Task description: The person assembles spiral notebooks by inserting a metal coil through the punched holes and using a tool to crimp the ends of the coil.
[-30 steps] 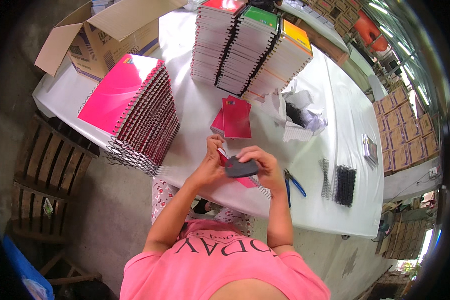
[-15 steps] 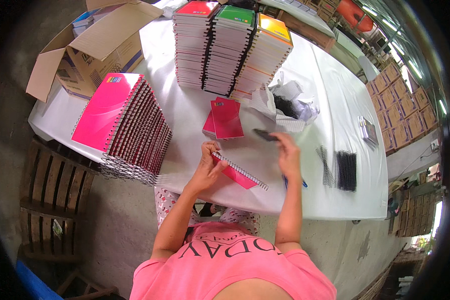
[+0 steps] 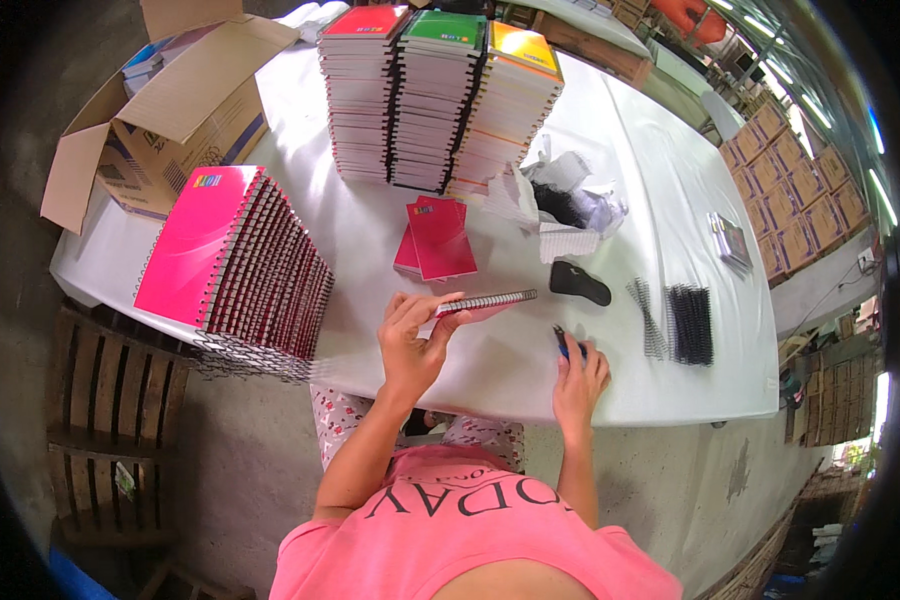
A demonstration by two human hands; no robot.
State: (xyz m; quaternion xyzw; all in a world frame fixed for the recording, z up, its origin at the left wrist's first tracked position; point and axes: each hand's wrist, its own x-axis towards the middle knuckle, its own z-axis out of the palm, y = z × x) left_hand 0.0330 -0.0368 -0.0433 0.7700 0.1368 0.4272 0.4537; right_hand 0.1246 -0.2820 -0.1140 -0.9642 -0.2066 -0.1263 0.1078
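Observation:
My left hand (image 3: pixel 417 340) grips a small pink spiral notebook (image 3: pixel 482 306) at its left end, with the coil edge turned up and lying nearly level. Around blue-handled pliers (image 3: pixel 562 343) on the table my right hand (image 3: pixel 581 382) has its fingers closed; the dark jaws point away from me. Just beyond that hand lies a black curved, rounded object (image 3: pixel 580 283), whose kind I cannot make out. Beyond the held notebook, a few loose pink notebooks (image 3: pixel 440 240) rest overlapping.
A tall pile of pink spiral notebooks (image 3: pixel 210 245) stands at left, near an open cardboard box (image 3: pixel 185 125). Red, green and yellow-topped notebook stacks (image 3: pixel 435 110) rise at the back. Crumpled wrapping (image 3: pixel 570 215) holds black coils. More black coils (image 3: pixel 690 325) lie at right.
My right hand has put the black curved object down on the table and moved nearer to me, onto the pliers. My left hand has raised and levelled the notebook.

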